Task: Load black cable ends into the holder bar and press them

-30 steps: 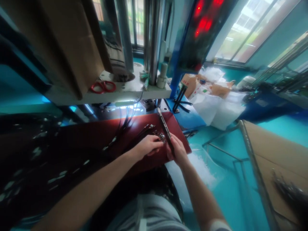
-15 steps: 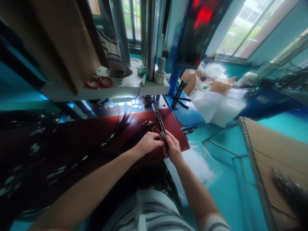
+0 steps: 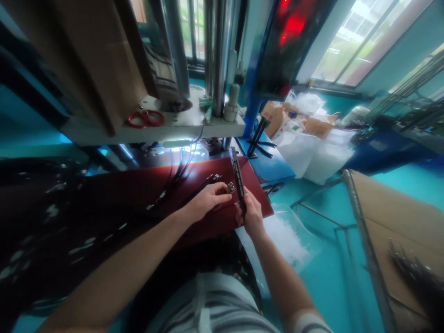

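Observation:
My left hand (image 3: pixel 205 202) is closed in a pinch on a small metal connector (image 3: pixel 230 187) at the end of a black cable, just above the dark red mat (image 3: pixel 138 189). My right hand (image 3: pixel 250 213) grips the near end of a long narrow black bar (image 3: pixel 238 181) that runs away from me across the mat. The connector sits a little left of the bar, apart from it. A bundle of black cables with metal ends (image 3: pixel 204 181) lies on the mat beside my left hand.
A machine press with chrome columns (image 3: pixel 218 55) and a white plate (image 3: pixel 173 126) stands behind the mat; red scissors (image 3: pixel 144 118) lie on the plate. Cardboard (image 3: pixel 86 60) is at upper left. Plastic bags and boxes (image 3: pixel 308 138) are on the right, a metal frame (image 3: pixel 360 231) beside them.
My left hand has drawn the connector slightly left, away from the bar, where it was pressed against it before. The right hand keeps its grip on the bar.

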Tool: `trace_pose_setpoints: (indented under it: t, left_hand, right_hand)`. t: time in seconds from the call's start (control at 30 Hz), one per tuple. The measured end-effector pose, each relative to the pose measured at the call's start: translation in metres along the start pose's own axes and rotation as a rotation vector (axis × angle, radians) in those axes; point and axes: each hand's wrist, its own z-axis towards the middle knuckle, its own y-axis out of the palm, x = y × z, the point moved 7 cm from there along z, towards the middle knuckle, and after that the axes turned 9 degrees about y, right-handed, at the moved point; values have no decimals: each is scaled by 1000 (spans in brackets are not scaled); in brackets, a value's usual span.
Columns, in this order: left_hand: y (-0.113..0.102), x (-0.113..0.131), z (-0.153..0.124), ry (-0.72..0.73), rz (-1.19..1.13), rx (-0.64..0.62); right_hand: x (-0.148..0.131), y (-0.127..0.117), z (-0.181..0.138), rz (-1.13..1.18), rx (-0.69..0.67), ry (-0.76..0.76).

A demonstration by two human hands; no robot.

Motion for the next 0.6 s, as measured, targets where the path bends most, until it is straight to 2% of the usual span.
trace_pose_setpoints:
  t: [0.1, 0.27, 0.6]
  left_hand:
    - [5, -4, 3, -91, 0, -22]
    - [9, -8, 7, -181, 90, 29]
    - [1, -11, 11, 50, 139, 80]
  right_hand:
    - [6, -5, 0, 52, 44, 20]
    - [5, -7, 0, -51, 29, -60]
    - [0, 3, 3, -238, -25, -112]
